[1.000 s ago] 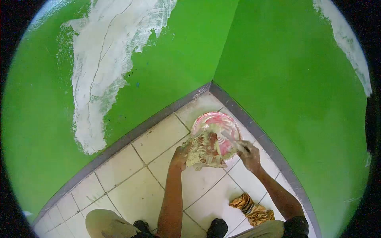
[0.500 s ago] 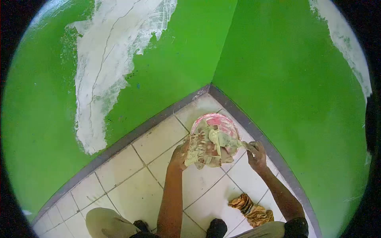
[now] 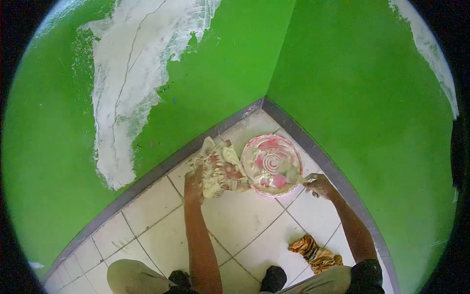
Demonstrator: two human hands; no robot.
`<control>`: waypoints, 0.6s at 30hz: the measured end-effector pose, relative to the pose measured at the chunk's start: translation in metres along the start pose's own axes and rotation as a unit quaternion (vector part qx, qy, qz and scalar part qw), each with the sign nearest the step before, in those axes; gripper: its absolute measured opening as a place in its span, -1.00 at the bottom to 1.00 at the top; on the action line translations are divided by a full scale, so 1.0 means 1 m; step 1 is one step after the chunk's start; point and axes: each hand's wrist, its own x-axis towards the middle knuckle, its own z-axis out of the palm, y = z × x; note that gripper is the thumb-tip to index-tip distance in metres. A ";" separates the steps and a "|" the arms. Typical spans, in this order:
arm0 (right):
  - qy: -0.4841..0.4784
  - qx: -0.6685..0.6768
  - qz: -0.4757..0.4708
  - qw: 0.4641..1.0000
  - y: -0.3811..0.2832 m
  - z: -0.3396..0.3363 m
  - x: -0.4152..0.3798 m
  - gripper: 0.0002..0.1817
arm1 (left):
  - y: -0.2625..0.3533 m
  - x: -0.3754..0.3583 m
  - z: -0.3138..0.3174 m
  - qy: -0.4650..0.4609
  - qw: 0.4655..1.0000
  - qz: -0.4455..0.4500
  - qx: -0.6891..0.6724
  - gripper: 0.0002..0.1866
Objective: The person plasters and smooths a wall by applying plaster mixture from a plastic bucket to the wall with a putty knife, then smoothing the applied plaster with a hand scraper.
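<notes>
My left hand [image 3: 194, 185] is closed on the near-left edge of a flat, putty-smeared board [image 3: 219, 174]. Thick cream putty and reddish-brown patches cover the board, and a pale lump [image 3: 231, 156] sits toward its right side. Just right of it is a round pink tub [image 3: 272, 164], streaked inside with putty and marked with rings at its centre. At the tub's right rim, the fingers of my right hand [image 3: 319, 187] pinch the handle of a putty knife [image 3: 302, 181]. The knife's blade is hard to make out against the tub.
Green walls [image 3: 342, 98] meet in a corner ahead, with a grey skirting [image 3: 215, 128] along the tiled floor [image 3: 249, 223]. White filler [image 3: 129, 73] covers a cracked strip on the left wall. A crumpled brown cloth [image 3: 316, 254] lies near my feet.
My left hand has carried the board left, off the tub, uncovering its ringed inside. The putty knife has come away from the board and is now at the tub's right side.
</notes>
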 end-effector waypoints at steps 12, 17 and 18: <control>-0.082 -0.169 -0.055 0.981 0.016 0.011 0.049 -0.59 | -0.020 0.018 -0.024 0.035 0.999 -0.021 0.017 -0.37; -0.077 -0.145 -0.184 0.969 0.010 0.044 0.080 -0.56 | -0.012 0.008 -0.026 0.032 0.996 0.037 0.079 -0.52; -0.078 -0.090 -0.226 0.967 0.012 0.048 0.085 -0.57 | -0.014 0.012 -0.029 -0.001 0.997 0.027 0.078 -0.55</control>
